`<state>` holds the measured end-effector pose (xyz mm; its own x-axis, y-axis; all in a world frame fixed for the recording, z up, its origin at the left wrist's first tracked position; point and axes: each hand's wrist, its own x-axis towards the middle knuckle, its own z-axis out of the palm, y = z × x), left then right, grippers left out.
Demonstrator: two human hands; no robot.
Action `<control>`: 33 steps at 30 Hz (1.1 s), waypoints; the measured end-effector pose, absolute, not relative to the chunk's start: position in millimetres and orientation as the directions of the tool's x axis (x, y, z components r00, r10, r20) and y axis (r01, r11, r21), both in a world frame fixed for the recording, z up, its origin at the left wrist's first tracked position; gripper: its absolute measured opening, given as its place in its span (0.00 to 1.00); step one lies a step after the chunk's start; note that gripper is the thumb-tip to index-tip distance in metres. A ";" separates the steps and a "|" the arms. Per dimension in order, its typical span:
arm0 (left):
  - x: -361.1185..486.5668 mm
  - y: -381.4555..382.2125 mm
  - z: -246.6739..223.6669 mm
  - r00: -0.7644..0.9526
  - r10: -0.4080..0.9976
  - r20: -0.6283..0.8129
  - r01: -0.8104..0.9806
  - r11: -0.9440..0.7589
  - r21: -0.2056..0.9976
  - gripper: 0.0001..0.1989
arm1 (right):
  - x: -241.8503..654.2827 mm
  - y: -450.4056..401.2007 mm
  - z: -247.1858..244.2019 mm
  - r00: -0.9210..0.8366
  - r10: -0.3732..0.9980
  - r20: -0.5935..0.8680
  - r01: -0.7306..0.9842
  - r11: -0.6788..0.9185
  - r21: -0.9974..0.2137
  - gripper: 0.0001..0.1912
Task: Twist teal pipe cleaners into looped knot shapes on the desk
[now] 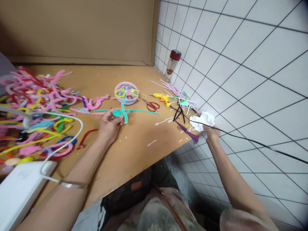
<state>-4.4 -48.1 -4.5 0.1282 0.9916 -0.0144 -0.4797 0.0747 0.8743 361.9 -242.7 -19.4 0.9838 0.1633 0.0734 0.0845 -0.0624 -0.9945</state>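
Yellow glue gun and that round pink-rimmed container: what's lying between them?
Red-handled scissors and a thin curly strand lie between the glue gun and container, as the head view shows.

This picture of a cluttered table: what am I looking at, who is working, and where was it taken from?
No robot here: these are a person's own bare hands, in a single picture from a camera worn on the head, looking forward and down. The left hand holds a bent turquoise fuzzy stem. The right hand is at a crumpled white material by the tiled wall. On the table lie a yellow glue gun, red-handled scissors and, at left, a heap of colourful fuzzy stems. A red-capped bottle stands by the wall.
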 end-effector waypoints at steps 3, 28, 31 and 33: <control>-4.1 -48.3 -4.3 0.137 0.990 -0.021 -0.464 0.083 0.882 0.15 | 353.7 -252.7 -9.4 0.998 0.020 -0.053 -0.050 -0.100 -0.994 0.14; -5.9 -45.3 -5.5 0.162 0.986 -0.021 -0.465 0.095 0.880 0.15 | 116.8 -327.2 101.3 -0.086 0.876 -0.475 -0.519 -0.446 -0.729 0.25; -5.3 -44.4 -5.1 0.162 0.986 -0.031 -0.477 0.106 0.872 0.15 | 119.9 -331.8 110.7 -0.133 0.845 -0.517 -0.448 -0.517 -0.729 0.25; -5.5 -44.3 -4.7 0.163 0.986 -0.032 -0.477 0.107 0.872 0.15 | 121.0 -332.1 114.4 -0.146 0.839 -0.524 -0.436 -0.530 -0.727 0.24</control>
<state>-5.5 -44.3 -4.7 0.1632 0.9861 -0.0319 -0.4768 0.1071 0.8725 121.0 -332.1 114.4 -0.1457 0.8391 -0.5240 -0.4363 -0.5299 -0.7272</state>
